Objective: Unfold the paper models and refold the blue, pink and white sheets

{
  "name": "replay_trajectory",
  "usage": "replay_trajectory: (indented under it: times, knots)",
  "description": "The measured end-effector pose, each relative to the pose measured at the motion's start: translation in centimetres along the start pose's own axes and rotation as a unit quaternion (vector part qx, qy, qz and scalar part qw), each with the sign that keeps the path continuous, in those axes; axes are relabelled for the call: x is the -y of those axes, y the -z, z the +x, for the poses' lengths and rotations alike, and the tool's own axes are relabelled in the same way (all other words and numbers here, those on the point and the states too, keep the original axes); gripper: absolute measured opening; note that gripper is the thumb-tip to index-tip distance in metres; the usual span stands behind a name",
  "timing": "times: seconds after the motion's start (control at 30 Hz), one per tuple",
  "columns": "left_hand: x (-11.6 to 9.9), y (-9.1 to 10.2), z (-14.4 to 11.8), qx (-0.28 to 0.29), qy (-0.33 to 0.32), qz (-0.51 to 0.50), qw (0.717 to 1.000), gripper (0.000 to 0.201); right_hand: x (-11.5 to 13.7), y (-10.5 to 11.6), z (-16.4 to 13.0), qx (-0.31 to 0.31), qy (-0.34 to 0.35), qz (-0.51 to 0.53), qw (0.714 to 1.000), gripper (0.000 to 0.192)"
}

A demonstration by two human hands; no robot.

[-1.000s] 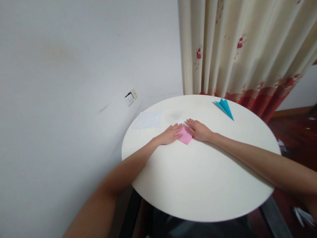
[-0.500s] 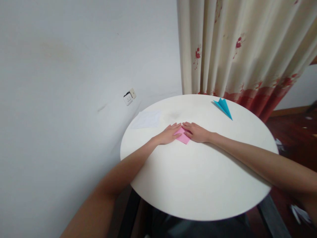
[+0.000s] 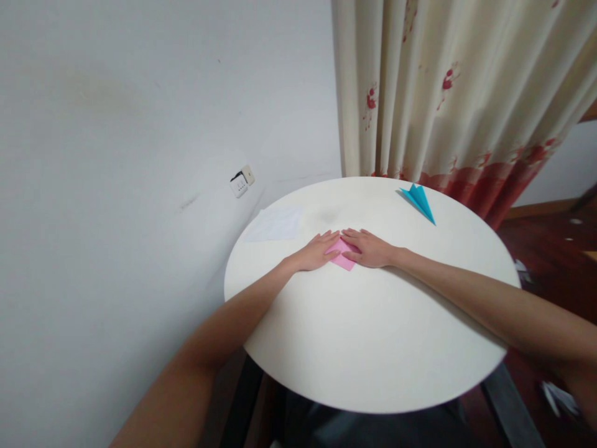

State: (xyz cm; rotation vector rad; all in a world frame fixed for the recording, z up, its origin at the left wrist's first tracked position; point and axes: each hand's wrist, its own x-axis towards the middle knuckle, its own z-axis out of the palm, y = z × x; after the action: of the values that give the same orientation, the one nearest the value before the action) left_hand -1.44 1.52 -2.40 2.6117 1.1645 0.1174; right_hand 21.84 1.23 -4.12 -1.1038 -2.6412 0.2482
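Observation:
A folded piece of pink paper (image 3: 343,256) lies flat on the round white table (image 3: 373,336), one corner pointing toward me. My left hand (image 3: 319,251) rests palm down on its left side, fingers stretched out and thumb on the paper. From the right, my right hand (image 3: 366,247) presses on the other side, its fingers likewise extended. The fingertips of both hands nearly meet at the paper's far corner, so its upper part is largely covered.
A blue paper plane (image 3: 420,203) lies near the table's far right edge. White paper sheets (image 3: 275,224) lie at the far left, by the wall. Behind the table hangs a cream and red curtain (image 3: 420,93). A socket (image 3: 240,184) is on the wall.
Both hands stay on the pink paper with hardly any movement. The whole view has shifted very slightly.

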Motion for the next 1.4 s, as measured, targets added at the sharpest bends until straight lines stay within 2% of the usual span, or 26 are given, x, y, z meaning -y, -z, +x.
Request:
replay_trajectory:
  times: [0.3, 0.6, 1.1, 1.3, 1.4]
  knots:
    - [-0.44, 0.30, -0.29, 0.004, 0.000, 0.006, 1.000, 0.079, -0.05, -0.05, 0.01, -0.005, 0.007, -0.006, 1.000, 0.068]
    - [-0.11, 0.51, -0.16, -0.036, -0.058, -0.008, 0.998, 0.059, 0.05, -0.09, 0.09, -0.005, -0.006, -0.001, 1.000, 0.064]
    - [0.12, 0.10, 0.16, -0.038, -0.036, 0.007, 0.999, 0.055, -0.08, -0.04, 0.14, -0.010, -0.033, -0.005, 0.999, 0.063]
    - [0.17, -0.05, 0.39, -0.062, -0.084, -0.014, 0.994, 0.044, 0.02, 0.19, 0.08, -0.010, -0.056, -0.027, 0.998, 0.062]
    - [-0.17, 0.13, 0.21, -0.055, -0.112, -0.030, 0.992, 0.040, 0.05, 0.26, 0.04, -0.012, -0.060, -0.030, 0.998, 0.060]
